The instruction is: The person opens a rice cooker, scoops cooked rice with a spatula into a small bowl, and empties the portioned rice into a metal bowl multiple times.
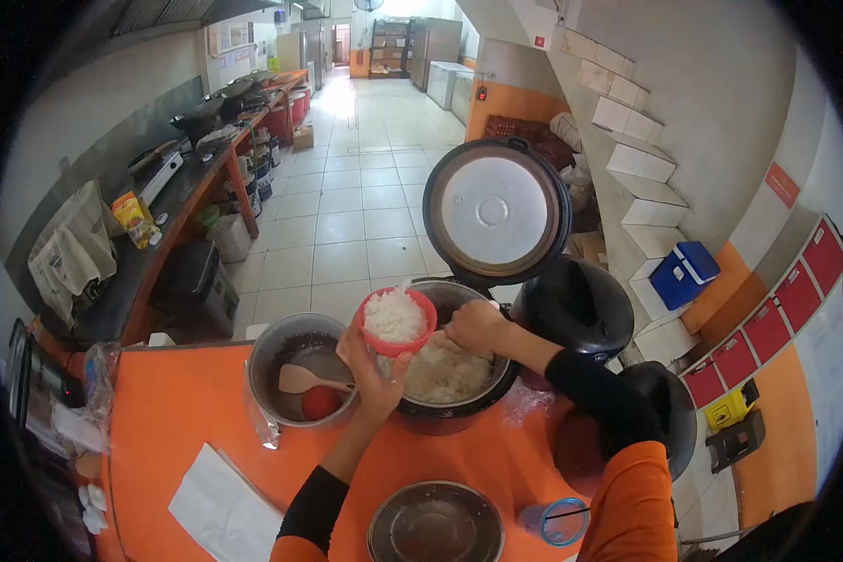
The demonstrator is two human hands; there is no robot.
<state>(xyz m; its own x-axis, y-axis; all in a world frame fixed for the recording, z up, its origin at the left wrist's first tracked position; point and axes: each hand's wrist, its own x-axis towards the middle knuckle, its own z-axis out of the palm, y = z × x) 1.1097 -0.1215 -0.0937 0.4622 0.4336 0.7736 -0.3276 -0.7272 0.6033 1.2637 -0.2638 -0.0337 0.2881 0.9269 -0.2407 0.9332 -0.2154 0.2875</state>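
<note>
My left hand grips a small red bowl heaped with white rice, raised over the near left rim of a large rice cooker. Cooked rice lies inside that cooker, whose round lid stands up behind it. My right hand is closed at the cooker's inner right side, just above the rice. What its fingers hold is mostly hidden. Left of the cooker, a metal pot contains a wooden rice paddle and a red round object.
Black-lidded cookers stand to the right. On the orange table are white paper, a dark round lid and a blue-rimmed cup. A counter with woks runs along the left wall; stairs rise at right.
</note>
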